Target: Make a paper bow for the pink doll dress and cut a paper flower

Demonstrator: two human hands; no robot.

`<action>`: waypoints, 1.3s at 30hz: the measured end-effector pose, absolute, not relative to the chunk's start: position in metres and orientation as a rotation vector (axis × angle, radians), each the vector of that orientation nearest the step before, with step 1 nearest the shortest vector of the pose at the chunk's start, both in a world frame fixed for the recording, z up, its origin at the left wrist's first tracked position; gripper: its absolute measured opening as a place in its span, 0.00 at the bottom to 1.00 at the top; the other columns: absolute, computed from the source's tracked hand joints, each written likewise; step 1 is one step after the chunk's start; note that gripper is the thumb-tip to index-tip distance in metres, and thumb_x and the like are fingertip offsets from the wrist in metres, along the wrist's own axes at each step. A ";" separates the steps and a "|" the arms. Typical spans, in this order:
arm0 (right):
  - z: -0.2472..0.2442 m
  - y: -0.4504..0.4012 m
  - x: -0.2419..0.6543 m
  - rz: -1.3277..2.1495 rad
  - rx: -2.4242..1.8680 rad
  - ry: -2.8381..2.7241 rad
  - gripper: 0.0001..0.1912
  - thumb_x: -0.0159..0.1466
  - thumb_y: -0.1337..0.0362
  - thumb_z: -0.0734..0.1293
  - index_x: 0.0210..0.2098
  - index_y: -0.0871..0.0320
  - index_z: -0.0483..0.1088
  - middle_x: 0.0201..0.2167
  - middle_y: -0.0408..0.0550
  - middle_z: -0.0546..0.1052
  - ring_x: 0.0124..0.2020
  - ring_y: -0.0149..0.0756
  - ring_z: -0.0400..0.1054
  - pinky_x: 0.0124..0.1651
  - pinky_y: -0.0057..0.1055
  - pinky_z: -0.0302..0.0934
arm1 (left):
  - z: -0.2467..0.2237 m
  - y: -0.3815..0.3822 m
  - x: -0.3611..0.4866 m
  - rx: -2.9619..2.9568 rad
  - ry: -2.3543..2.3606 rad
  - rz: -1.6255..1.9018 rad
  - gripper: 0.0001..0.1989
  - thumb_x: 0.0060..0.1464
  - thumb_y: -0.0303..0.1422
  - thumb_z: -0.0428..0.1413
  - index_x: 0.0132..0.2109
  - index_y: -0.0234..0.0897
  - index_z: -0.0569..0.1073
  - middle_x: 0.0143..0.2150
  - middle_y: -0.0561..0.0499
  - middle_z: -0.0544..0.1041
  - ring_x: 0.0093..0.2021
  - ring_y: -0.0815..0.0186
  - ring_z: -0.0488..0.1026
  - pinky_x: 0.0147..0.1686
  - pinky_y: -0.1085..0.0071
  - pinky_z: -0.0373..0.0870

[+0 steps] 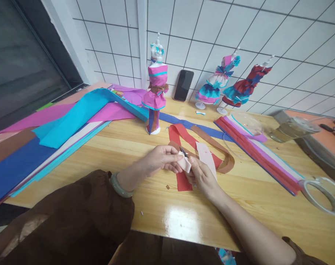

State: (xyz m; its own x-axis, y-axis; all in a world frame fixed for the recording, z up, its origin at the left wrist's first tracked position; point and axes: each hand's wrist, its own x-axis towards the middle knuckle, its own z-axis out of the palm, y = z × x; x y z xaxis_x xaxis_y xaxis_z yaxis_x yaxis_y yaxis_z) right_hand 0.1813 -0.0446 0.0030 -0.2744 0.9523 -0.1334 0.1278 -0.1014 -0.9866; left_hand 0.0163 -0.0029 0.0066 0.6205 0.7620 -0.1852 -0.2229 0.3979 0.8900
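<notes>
Dark brown sleeve [95, 209] filled the lower left of my head view, ending just behind a pale green bangle [121, 186] on the left wrist. Beyond it, I saw both hands meeting over the wooden table [156, 217]. The left hand [163, 160] had its thumb and fingers pinched together on a small pale piece [185, 164], raised between the two hands. The right hand [202, 175] was curled around a dark-bladed tool [183, 151], its tip pointing up and left beside the pale piece (scissors, by the look of them, though the grip hid the handles from me). I could not tell whether the blades were parted.

Below and behind the hands lay a red strip [185, 182], a looping brown strip [227, 166] and a longer pale strip [206, 156]; a blue strip [195, 126] ran farther back. Near the wall, a pink-dressed figure [156, 99] stood left of a leaning phone [183, 85], with a pink, white and blue figure [211, 88] and a red and blue figure [247, 86] to its right. Layered colored sheets [76, 114] spread across the left side, and a bundle of folded strips [261, 158] lay at the right.
</notes>
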 end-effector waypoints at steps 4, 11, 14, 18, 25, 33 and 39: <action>0.005 -0.045 0.181 1.454 -1.230 -1.475 0.20 0.63 0.47 0.53 0.24 0.57 0.56 0.15 0.35 0.49 0.14 0.24 0.42 0.15 0.22 0.39 | 0.008 -0.003 0.015 0.993 0.652 0.666 0.11 0.46 0.35 0.58 0.31 0.30 0.68 0.26 0.48 0.74 0.25 0.71 0.72 0.28 0.74 0.69; 0.008 -0.044 0.184 1.400 -1.269 -1.570 0.21 0.63 0.46 0.52 0.25 0.57 0.55 0.16 0.35 0.51 0.15 0.25 0.43 0.16 0.24 0.41 | 0.006 0.000 0.013 1.109 0.692 0.648 0.11 0.48 0.37 0.56 0.33 0.31 0.68 0.22 0.51 0.72 0.21 0.73 0.69 0.21 0.77 0.63; 0.007 -0.044 0.187 1.368 -1.291 -1.633 0.21 0.63 0.46 0.51 0.24 0.56 0.54 0.15 0.36 0.51 0.15 0.25 0.44 0.17 0.24 0.41 | 0.006 0.000 0.012 1.202 0.749 0.649 0.12 0.48 0.38 0.56 0.33 0.32 0.68 0.19 0.54 0.69 0.18 0.75 0.64 0.18 0.79 0.59; 0.007 -0.043 0.190 1.339 -1.283 -1.677 0.21 0.64 0.48 0.51 0.23 0.56 0.53 0.16 0.36 0.51 0.16 0.25 0.45 0.18 0.24 0.42 | 0.009 0.000 0.012 1.296 0.835 0.671 0.13 0.46 0.41 0.56 0.32 0.33 0.69 0.18 0.57 0.65 0.17 0.77 0.59 0.16 0.79 0.51; 0.009 -0.043 0.190 1.357 -1.255 -1.685 0.21 0.63 0.48 0.52 0.23 0.56 0.53 0.17 0.36 0.51 0.17 0.26 0.45 0.19 0.25 0.42 | 0.013 0.000 0.013 1.356 0.850 0.679 0.14 0.46 0.41 0.55 0.31 0.32 0.69 0.19 0.57 0.62 0.17 0.78 0.56 0.17 0.79 0.50; 0.014 -0.044 0.188 1.360 -1.251 -1.715 0.20 0.64 0.49 0.52 0.24 0.56 0.54 0.18 0.37 0.52 0.18 0.27 0.46 0.20 0.25 0.43 | 0.013 -0.001 0.013 1.335 0.818 0.630 0.13 0.46 0.41 0.55 0.29 0.33 0.68 0.20 0.57 0.63 0.18 0.78 0.55 0.18 0.78 0.50; 0.013 -0.044 0.191 1.311 -1.274 -1.757 0.21 0.64 0.49 0.52 0.22 0.57 0.55 0.17 0.38 0.54 0.18 0.26 0.48 0.20 0.25 0.45 | 0.015 -0.001 0.013 1.335 0.832 0.605 0.13 0.45 0.40 0.56 0.29 0.33 0.68 0.20 0.57 0.63 0.18 0.78 0.55 0.18 0.78 0.50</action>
